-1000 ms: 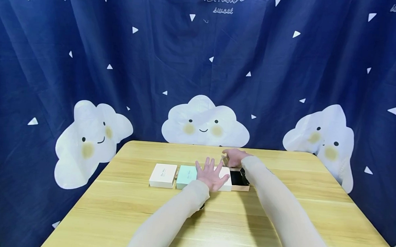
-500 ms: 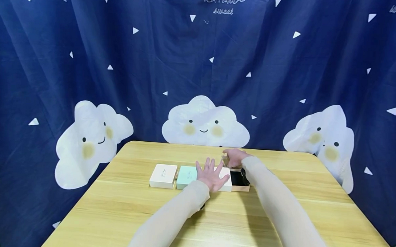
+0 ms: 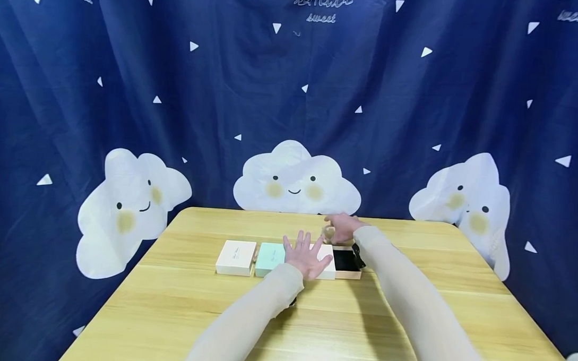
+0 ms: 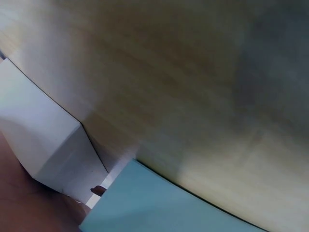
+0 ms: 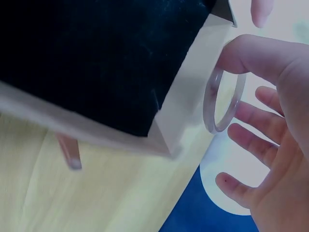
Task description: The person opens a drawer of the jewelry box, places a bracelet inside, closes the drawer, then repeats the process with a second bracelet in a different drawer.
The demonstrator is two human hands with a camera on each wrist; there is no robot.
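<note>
My right hand (image 3: 343, 227) pinches a pale translucent bangle (image 5: 210, 104) just behind the pulled-out drawer (image 3: 347, 273) of a white box (image 3: 329, 270). The drawer sticks out to the right and has a black lining (image 5: 106, 53). In the right wrist view the bangle hangs edge-down from the thumb and finger, the other fingers loosely spread. Fingers splayed, my left hand (image 3: 307, 260) lies over the white box's lid and covers much of it. Only a blurred part of that hand shows at the lower left of the left wrist view.
A mint box (image 3: 270, 258) stands left of the white one, and another white box (image 3: 236, 257) farther left. A small brown tab (image 4: 99, 190) shows between boxes. Another brown tab (image 5: 71, 153) juts from the drawer. Behind the wooden table (image 3: 208, 316) hangs a blue curtain (image 3: 216, 82).
The right hand has risen slightly, and the bangle now shows more clearly as a ring. The left hand and the boxes keep their places; the head view has shifted a little.
</note>
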